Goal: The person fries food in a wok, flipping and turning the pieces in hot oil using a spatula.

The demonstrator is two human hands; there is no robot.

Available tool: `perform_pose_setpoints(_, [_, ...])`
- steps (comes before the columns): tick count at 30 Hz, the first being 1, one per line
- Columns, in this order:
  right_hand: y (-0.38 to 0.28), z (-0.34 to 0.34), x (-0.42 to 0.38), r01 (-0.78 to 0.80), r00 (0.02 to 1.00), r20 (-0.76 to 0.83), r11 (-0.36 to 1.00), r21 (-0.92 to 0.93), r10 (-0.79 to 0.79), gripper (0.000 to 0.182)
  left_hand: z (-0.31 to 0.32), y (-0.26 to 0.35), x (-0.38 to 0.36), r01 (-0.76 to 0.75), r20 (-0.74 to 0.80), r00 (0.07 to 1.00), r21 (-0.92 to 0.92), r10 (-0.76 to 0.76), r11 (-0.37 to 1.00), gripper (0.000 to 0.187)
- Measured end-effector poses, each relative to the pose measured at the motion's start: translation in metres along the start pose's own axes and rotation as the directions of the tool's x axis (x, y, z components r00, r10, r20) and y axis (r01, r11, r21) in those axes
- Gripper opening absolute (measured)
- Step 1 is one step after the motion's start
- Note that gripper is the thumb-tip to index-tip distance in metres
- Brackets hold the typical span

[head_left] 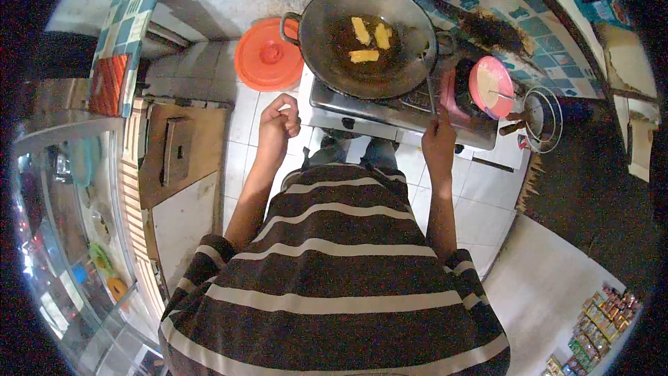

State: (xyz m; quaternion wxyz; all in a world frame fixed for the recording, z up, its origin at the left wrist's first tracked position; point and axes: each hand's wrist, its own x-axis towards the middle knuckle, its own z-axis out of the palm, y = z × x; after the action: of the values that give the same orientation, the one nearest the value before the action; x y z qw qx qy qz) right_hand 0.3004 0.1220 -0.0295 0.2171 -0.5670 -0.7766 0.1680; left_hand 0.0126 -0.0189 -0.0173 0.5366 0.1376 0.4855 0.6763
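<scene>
Three golden battered pieces [364,56] fry in oil inside a large dark wok [323,63] on the gas stove [393,117]. My right hand [439,141] is closed round the handle of a long, thin metal cooking utensil [431,90]. Its far end reaches the wok's right rim, and I cannot make out its shape there. Left of the stove front, my left hand [280,120] hovers with curled fingers and nothing visible in them. It is below the wok's left loop handle [288,30], apart from it.
An orange-red lidded bucket [259,63] stands left of the wok. To the stove's right, a pink bowl [506,73] holds pale batter and a spoon. Beside it is a round wire rack [554,122]. A wooden cabinet [195,139] stands at left.
</scene>
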Motion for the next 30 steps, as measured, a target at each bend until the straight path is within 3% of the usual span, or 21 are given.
perform_pose_setpoints(1, [0.005, 0.006, 0.004, 0.059, 0.998, 0.001, 0.998, 0.032, -0.059, 0.04, 0.001, -0.001, -0.001, -0.008, 0.0, 1.0, 0.021, 0.008, 1.0, 0.015])
perform_pose_setpoints(5, [-0.002, 0.017, 0.028, 0.002, 0.995, 0.1, 0.99, 0.139, -0.016, 0.047, -0.003, -0.01, -0.002, -0.008, 0.016, 1.0, 0.021, 0.008, 1.0, 0.012])
perform_pose_setpoints(8, [-0.019, 0.016, 0.045, -0.119, 0.98, 0.158, 0.992, -0.036, 0.123, 0.037, 0.0, -0.015, -0.005, -0.034, -0.006, 0.999, -0.033, 0.034, 0.999, 0.011])
perform_pose_setpoints(14, [0.006, 0.047, 0.065, -0.035, 0.998, 0.059, 0.999, -0.03, 0.037, 0.035, 0.0, -0.004, -0.004, -0.062, -0.068, 0.996, -0.036, 0.059, 0.997, 0.015])
perform_pose_setpoints(15, [0.011, 0.053, 0.067, -0.017, 0.998, 0.055, 0.999, -0.028, 0.019, 0.035, 0.0, 0.001, -0.003, -0.063, -0.075, 0.995, -0.046, 0.059, 0.997, 0.023])
perform_pose_setpoints(19, [0.015, 0.065, 0.07, -0.029, 0.993, 0.112, 1.0, -0.01, 0.03, 0.034, -0.004, 0.008, 0.003, -0.123, -0.055, 0.991, 0.003, 0.123, 0.992, 0.014])
perform_pose_setpoints(23, [0.04, 0.084, 0.074, 0.002, 0.986, 0.167, 0.999, 0.047, -0.009, 0.034, -0.005, 0.007, 0.007, -0.173, 0.001, 0.985, -0.007, 0.173, 0.985, 0.032])
perform_pose_setpoints(26, [0.003, 0.06, 0.057, 0.031, 0.999, 0.029, 0.993, 0.111, -0.034, 0.033, -0.003, 0.005, 0.008, -0.156, 0.006, 0.988, 0.001, 0.156, 0.988, 0.037])
perform_pose_setpoints(28, [-0.008, 0.049, 0.058, -0.052, 0.995, 0.089, 0.99, 0.128, 0.041, 0.034, -0.001, 0.005, 0.009, -0.136, 0.006, 0.991, 0.034, 0.136, 0.99, 0.039])
perform_pose_setpoints(30, [-0.004, 0.052, 0.057, -0.053, 0.995, 0.087, 0.993, 0.109, 0.044, 0.034, 0.005, 0.008, 0.008, -0.105, -0.048, 0.994, -0.058, 0.103, 0.993, 0.017])
